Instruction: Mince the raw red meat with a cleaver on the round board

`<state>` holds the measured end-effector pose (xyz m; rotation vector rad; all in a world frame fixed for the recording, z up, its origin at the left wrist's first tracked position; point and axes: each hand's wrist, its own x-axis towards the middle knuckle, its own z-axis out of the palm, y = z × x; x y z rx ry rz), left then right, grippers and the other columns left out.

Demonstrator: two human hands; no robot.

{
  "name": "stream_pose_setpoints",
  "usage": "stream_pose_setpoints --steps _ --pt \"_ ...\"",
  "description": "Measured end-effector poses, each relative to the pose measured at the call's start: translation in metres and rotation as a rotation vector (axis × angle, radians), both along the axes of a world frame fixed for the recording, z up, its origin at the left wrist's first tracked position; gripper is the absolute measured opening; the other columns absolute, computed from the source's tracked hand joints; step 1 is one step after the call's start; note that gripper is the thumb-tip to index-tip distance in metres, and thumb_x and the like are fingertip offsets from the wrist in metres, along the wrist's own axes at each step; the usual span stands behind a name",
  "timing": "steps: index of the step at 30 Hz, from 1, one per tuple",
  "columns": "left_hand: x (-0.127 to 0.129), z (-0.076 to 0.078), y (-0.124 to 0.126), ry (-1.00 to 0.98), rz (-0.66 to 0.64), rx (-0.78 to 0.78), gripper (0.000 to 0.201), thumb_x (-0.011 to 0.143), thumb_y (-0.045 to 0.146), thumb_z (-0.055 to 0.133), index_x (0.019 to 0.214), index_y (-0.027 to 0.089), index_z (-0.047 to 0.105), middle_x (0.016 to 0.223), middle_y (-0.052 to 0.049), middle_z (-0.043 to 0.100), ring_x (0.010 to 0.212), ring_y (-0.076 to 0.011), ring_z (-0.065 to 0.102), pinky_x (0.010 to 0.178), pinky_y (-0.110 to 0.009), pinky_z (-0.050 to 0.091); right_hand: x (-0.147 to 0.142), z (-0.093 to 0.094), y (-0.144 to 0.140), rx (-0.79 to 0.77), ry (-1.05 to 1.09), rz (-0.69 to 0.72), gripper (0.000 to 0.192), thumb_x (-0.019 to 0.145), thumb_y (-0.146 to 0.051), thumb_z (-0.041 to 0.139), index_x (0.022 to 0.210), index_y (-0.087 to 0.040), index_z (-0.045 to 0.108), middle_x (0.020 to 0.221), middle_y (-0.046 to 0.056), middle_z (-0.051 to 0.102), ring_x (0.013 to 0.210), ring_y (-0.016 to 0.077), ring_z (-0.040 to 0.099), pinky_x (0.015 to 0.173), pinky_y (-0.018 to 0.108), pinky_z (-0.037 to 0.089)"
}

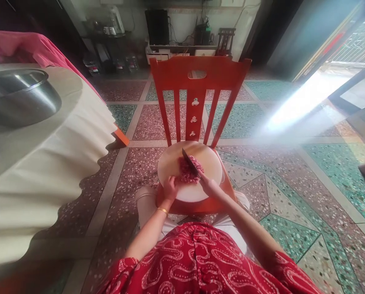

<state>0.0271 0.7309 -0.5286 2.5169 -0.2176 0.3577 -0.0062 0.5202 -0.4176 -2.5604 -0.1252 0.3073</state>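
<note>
- Our right hand [209,187] is closed around the handle of a knife [191,163]; the blade runs up and to the left from the hand and lies across the meat [188,171].
- Our left hand [170,188] rests at the near left edge of the board [173,163], fingers curled loosely, fingertips touching the near side of the meat. It grips nothing that we can make out.
- The meat is a pink, finely chopped pile near the middle of the board, a little toward the near edge, between our two hands.
- The board is round and pale and lies flat on the seat of a red chair [197,77], covering most of the seat; the chair's back stands upright at the far edge.
- A gold bangle [162,210] sits on our left wrist.
- To the left stands a table under a cream cloth [47,163], well apart from the chair, with a steel bowl [19,98] on its top near the far edge.
- The floor [292,196] is terrazzo in red and green panels.
- Our red patterned garment [197,261] fills the bottom of the view.
</note>
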Motion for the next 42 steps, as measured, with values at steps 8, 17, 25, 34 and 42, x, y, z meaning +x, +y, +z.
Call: stream_pose_setpoints --steps 8,17,25,34,42 --pt "-0.001 -0.001 -0.001 -0.022 0.008 0.018 0.013 0.085 0.022 0.047 0.086 0.019 0.060 0.086 -0.006 0.061 0.083 -0.0192 0.056 0.077 -0.032 0.043 0.007 0.006 -0.001 0.019 -0.007 -0.027 0.058 0.090 -0.022 0.036 0.146 -0.024 0.020 0.113 0.007 0.065 0.096 0.0229 0.064 0.082 0.034 0.049" --pt "-0.001 -0.002 -0.001 -0.003 0.004 0.055 0.014 0.086 0.023 0.046 0.088 0.019 0.060 0.088 -0.006 0.061 0.085 -0.0198 0.056 0.077 -0.032 0.042 0.002 0.001 0.000 0.023 -0.051 -0.055 0.056 0.090 -0.021 0.036 0.145 -0.022 0.024 0.115 0.008 0.064 0.099 0.0212 0.063 0.083 0.032 0.049" --pt "-0.001 -0.002 -0.001 -0.044 -0.013 0.044 0.014 0.086 0.022 0.046 0.088 0.019 0.060 0.089 -0.007 0.061 0.086 -0.0197 0.056 0.078 -0.032 0.043 -0.002 0.007 -0.006 0.030 -0.087 -0.089 0.057 0.091 -0.023 0.033 0.146 -0.021 0.019 0.111 0.007 0.065 0.102 0.0211 0.061 0.086 0.031 0.047" --pt "-0.001 -0.001 -0.002 -0.021 -0.015 0.014 0.012 0.085 0.022 0.048 0.087 0.020 0.060 0.088 -0.007 0.062 0.084 -0.0201 0.056 0.078 -0.033 0.042 -0.006 0.008 -0.006 0.029 -0.132 -0.103 0.057 0.092 -0.023 0.033 0.146 -0.025 0.018 0.121 0.008 0.060 0.109 0.0216 0.057 0.088 0.033 0.046" --pt "-0.001 -0.001 -0.002 -0.007 -0.024 0.046 0.014 0.086 0.023 0.047 0.085 0.020 0.060 0.087 -0.006 0.061 0.083 -0.0195 0.056 0.078 -0.032 0.042 0.000 0.016 -0.010 0.017 -0.128 -0.136 0.056 0.092 -0.028 0.033 0.146 -0.025 0.018 0.118 0.008 0.062 0.101 0.0217 0.062 0.082 0.032 0.049"
